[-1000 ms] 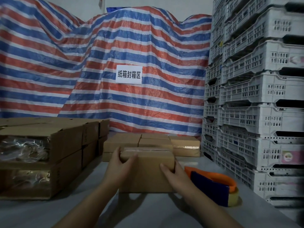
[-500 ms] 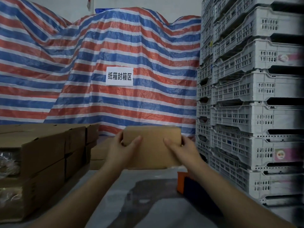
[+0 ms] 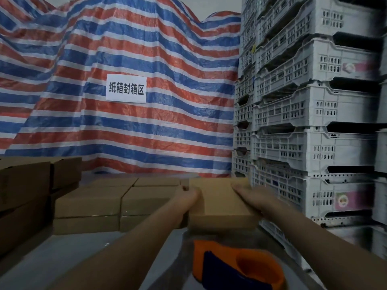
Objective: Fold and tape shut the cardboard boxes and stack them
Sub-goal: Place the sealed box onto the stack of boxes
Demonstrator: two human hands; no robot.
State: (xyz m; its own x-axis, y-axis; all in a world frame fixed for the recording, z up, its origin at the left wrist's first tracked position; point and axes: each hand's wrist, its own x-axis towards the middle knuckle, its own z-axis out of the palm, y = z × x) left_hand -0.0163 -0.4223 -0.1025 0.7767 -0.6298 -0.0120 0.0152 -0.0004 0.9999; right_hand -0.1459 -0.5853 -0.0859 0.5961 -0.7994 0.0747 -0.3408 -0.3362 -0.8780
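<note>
At the far left, large brown cartons [image 3: 25, 185] are stacked two high along the edge of the grey surface [image 3: 69, 254]. Just to their right a group of small sealed cardboard boxes [image 3: 117, 204] sits in rows, two layers deep, their tops level with one another. Behind all of this hangs a red, white and blue striped tarpaulin [image 3: 125, 49] carrying a white paper sign [image 3: 126, 89] printed with black Chinese characters. Further right, the left hand [image 3: 186, 195] grips the left edge of a small cardboard box [image 3: 219, 204], its fingers curled round that side, with the forearm reaching up from the lower left. This box is at the right end of the sealed group, close against the neighbouring boxes and about level with their top layer; whether it already rests on anything beneath it cannot be told, since its underside is hidden. The right hand [image 3: 253, 195] holds the opposite edge, fingers laid along the box's top right side and the thumb side wrapped over its edge. Below the held box, near the bottom of the view, an orange and dark blue tape dispenser [image 3: 236, 266] lies on the surface. At the far right rises a tall stack of white perforated plastic crates [image 3: 314, 114], some bearing pink labels.
</note>
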